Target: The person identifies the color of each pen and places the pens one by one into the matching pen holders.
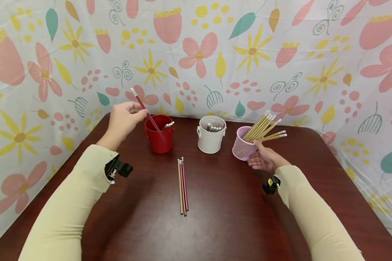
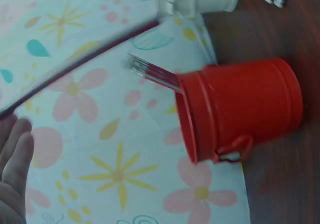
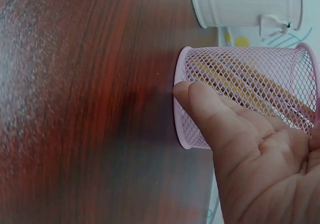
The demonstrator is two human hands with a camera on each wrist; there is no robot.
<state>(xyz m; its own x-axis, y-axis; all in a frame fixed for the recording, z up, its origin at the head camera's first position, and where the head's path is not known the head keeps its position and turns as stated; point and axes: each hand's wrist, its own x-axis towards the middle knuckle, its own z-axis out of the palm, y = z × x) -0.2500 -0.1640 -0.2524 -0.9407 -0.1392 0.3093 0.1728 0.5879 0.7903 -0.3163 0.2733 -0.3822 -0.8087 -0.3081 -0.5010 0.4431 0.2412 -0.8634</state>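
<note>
My left hand (image 1: 124, 117) pinches a dark red pencil (image 1: 146, 109) near its white-tipped upper end. In the head view the pencil slants down across the red bucket (image 1: 160, 139); in the left wrist view its lower end lies outside the rim. Several white-tipped pencils (image 2: 152, 72) lean inside that bucket. My right hand (image 1: 264, 157) rests against the near side of a pink mesh cup (image 1: 241, 149), palm facing me and fingers extended, with the thumb by the rim. Several tan pencils (image 1: 259, 127) fan out to the right from the cup.
Between the two containers stands a white bucket (image 1: 210, 142) holding several dark, pale-ended pencils (image 1: 213, 128). Tan and dark red pencils (image 1: 183, 186) lie side by side on the brown table (image 1: 228, 203). A flowered curtain (image 1: 196, 54) hangs behind and around the table.
</note>
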